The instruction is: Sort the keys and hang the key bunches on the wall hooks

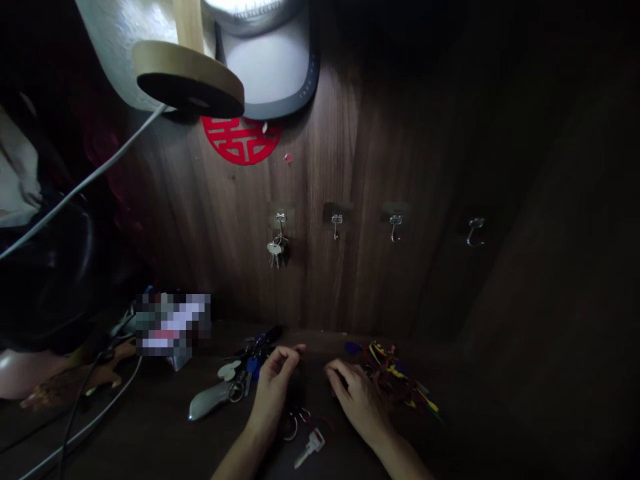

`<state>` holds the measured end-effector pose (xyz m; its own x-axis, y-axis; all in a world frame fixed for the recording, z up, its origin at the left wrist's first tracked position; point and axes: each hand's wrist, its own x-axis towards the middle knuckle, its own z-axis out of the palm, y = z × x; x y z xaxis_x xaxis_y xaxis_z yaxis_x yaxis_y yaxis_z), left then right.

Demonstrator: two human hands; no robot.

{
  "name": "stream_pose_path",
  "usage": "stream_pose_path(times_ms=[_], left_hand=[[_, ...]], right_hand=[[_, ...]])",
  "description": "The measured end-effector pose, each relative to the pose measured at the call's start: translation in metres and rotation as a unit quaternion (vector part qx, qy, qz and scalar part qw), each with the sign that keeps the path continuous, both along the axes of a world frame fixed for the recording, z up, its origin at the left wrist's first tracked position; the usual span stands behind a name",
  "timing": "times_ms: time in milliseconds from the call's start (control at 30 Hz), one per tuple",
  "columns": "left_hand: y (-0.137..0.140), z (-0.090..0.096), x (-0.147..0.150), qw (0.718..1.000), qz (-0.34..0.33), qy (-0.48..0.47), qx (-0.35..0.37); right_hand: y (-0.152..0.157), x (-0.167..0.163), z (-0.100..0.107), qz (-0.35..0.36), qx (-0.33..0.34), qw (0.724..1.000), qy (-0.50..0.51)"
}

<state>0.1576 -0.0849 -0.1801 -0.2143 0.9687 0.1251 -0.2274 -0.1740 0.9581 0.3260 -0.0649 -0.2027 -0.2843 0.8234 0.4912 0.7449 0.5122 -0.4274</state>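
While keys [312, 445] dot the dark surface [220, 447], hooks [395, 219] line the wall [320, 280].

I see a brown, streaky wall [340, 287], a red cut-out [242, 141] with a maze pattern, a grey cap [273, 70], a silver key [313, 441], a blue tag [252, 365] and a brown and yellow tangle [387, 371].

A dark-edged cap [273, 70] partly hides a red cutout [243, 137], near a wooden disc [189, 75] and white cable [100, 171].
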Motion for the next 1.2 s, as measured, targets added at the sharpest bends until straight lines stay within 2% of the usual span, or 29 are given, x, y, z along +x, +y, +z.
stream_pose_path(times_ms=[133,233,433,600,767,867,967,1200], left_hand=[[0.003,0.005,-0.005,0.997,0.000,-0.074,-0.005],[0.007,0.018,-0.013,0.998,0.012,-0.051,0.022],[0.019,0.072,-0.033,0.986,0.074,0.098,0.109],[0.037,0.120,-0.042,0.966,0.115,0.142,0.184],[0.063,0.153,-0.052,0.933,0.158,0.213,0.242],[0.076,0.167,-0.056,0.899,0.200,0.292,0.257],[0.084,0.177,-0.055,0.872,0.230,0.358,0.242],[0.086,0.188,-0.043,0.859,0.253,0.389,0.216]], right_hand=[[0.003,0.001,-0.004,-0.002,-0.018,1.000,-0.004],[0.004,0.000,-0.006,0.000,-0.030,1.000,0.003],[0.003,0.000,-0.004,0.018,-0.036,0.999,0.021],[0.002,0.002,-0.003,0.009,-0.036,0.999,0.018],[0.000,0.002,0.003,0.012,-0.039,0.999,0.016],[-0.001,0.001,0.005,0.020,-0.047,0.999,0.014],[-0.001,0.001,0.005,0.017,-0.051,0.998,0.013],[-0.001,0.002,0.004,0.017,-0.051,0.998,0.020]])
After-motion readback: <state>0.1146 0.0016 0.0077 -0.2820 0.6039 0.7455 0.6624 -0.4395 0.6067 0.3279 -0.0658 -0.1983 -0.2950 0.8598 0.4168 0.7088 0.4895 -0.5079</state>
